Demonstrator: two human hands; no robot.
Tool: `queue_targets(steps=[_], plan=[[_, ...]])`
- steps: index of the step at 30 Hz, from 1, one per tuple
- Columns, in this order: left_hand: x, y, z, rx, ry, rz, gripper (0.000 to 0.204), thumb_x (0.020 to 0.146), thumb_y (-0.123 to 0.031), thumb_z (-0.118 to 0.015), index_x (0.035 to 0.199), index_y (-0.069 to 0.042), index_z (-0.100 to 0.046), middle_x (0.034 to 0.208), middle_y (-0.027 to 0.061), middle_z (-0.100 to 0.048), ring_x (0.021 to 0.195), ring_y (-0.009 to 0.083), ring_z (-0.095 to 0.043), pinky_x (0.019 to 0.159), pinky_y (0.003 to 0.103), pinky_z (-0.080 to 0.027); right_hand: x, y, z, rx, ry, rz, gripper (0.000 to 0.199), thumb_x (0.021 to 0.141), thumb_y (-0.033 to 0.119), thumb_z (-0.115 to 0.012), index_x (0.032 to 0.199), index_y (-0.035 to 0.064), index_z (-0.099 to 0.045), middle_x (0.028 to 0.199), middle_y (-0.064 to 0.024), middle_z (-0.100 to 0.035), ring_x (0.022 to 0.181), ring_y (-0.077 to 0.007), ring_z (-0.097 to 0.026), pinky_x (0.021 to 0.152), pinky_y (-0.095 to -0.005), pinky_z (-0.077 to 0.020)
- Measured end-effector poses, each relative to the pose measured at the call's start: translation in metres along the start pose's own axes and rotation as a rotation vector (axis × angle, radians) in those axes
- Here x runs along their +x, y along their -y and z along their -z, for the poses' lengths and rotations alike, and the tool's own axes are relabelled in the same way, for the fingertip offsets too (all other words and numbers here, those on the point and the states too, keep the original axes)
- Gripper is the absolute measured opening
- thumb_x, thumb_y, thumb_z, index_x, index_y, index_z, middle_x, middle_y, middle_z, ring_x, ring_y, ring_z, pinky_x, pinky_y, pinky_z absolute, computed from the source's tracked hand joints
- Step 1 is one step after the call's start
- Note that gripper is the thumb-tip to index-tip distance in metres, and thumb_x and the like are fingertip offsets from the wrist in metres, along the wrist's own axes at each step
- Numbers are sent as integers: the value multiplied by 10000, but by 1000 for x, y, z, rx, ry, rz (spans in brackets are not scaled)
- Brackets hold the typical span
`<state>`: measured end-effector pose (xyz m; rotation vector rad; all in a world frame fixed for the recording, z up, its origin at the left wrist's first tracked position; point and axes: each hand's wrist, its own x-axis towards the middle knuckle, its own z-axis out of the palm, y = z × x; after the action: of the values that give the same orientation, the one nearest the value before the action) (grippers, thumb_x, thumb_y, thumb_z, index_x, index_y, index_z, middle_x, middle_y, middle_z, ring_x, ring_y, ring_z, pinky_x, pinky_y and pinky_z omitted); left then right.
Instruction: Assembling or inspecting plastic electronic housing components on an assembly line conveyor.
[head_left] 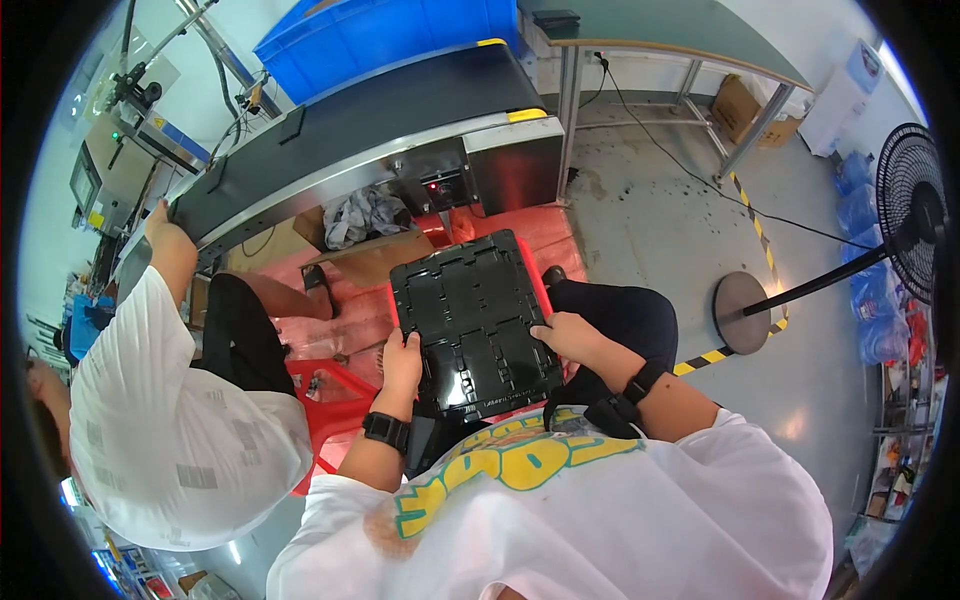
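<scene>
Tray (475, 315): black, glinting white in places
Conveyor belt (370, 110): black, yellow at the end corners
Crate (385, 45): bright blue
Tabletop (670, 35): grey-green
Floor sheet (552, 238): pinkish red
Floor (645, 240): grey, specked dark
Floor tape (705, 360): striped yellow and black
Fan (910, 205): black
Stool (338, 418): red
Wearer's shirt (650, 510): white, lettered in yellow edged with teal
Co-worker's shirt (170, 430): white, patched with grey
</scene>
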<state>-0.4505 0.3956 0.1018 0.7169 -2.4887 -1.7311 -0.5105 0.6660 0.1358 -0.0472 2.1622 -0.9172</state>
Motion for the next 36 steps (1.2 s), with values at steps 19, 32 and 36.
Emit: queue_targets(steps=[19,32,36], plan=[[13,41,-1,-39,-28,3,268,879,-134,-494,1097,19,-527,968,153,-603,880,250,-567,785,323,-431,-107,-65,17,-152,-28,552,195,790,94,-554,957,17,-620,873,-165,-615,889,-317,-577,798,-373,-451],[49,-170,32,470,-319,-891,387,858,-177,-528,1169,43,-467,1149,233,-484,1074,382,-466,936,396,-374,-54,-327,-2,190,188,-88,156,784,81,-551,919,13,-589,920,-146,-600,885,-279,-564,713,-379,-461],[137,-272,12,588,-127,-1074,422,820,-193,-568,1180,10,-485,1208,215,-472,1149,357,-438,958,390,-361,-2,-303,-17,272,220,-73,169,781,85,-555,932,16,-589,933,-142,-600,896,-274,-562,715,-377,-462]])
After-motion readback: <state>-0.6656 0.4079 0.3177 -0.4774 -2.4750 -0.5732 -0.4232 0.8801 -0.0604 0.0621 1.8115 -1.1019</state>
